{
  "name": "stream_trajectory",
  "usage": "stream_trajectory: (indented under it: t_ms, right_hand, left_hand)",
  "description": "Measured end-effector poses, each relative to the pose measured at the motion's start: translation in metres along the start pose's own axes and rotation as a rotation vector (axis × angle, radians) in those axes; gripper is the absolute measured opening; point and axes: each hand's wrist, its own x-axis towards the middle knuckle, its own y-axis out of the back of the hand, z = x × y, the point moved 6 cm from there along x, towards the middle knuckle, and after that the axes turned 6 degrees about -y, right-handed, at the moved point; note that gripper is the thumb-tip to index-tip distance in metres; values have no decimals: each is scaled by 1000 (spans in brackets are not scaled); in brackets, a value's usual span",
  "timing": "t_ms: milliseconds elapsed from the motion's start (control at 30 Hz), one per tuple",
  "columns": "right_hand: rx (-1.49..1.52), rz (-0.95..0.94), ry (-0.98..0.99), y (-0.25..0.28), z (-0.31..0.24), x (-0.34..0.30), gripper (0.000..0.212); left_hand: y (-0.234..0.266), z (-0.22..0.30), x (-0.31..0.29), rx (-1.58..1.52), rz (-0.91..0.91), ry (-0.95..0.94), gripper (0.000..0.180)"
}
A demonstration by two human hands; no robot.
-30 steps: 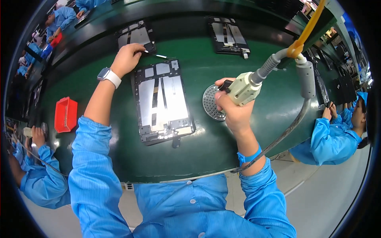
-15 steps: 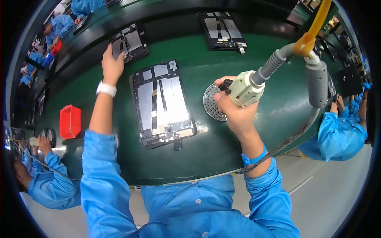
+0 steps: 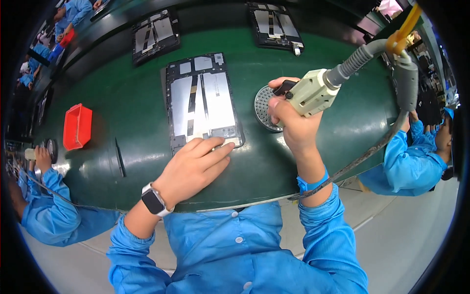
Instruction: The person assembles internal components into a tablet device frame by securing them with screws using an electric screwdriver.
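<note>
An opened tablet [image 3: 215,100], its silver battery and black frame showing, lies in front of me on the green worktable [image 3: 274,171]. My left hand [image 3: 191,169] lies over its near edge with fingers stretched out, covering the bottom left corner. My right hand [image 3: 296,120] is wrapped round a cream-coloured electric screwdriver [image 3: 316,93] with a black lever. Below that hand is a round metal dish [image 3: 264,105] full of small holes, partly hidden by my fingers. The tool's tip is out of sight behind my hand.
Two more opened tablets [image 3: 155,35] [image 3: 275,28] lie at the back. A red bin [image 3: 77,127] and dark tweezers [image 3: 120,158] sit on the left. The screwdriver's grey cable [image 3: 352,169] hangs at the right from a yellow strap [image 3: 404,34]. Co-workers [image 3: 418,159] work on both sides.
My left hand has come back from the far left tablet to the near edge of the middle one. The tweezers now show. My right hand stays over the dish with the screwdriver.
</note>
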Motion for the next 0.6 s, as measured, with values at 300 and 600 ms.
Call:
stream_trajectory:
  t_ms: [300,600]
  right_hand:
    - [-13,9,67,3,0,2,27]
    - [-41,-8,88,2,-3,2,27]
  left_hand:
    - [-11,-16,5,-94,44,-13,32]
    - [3,-7,5,-85,-40,-145,31]
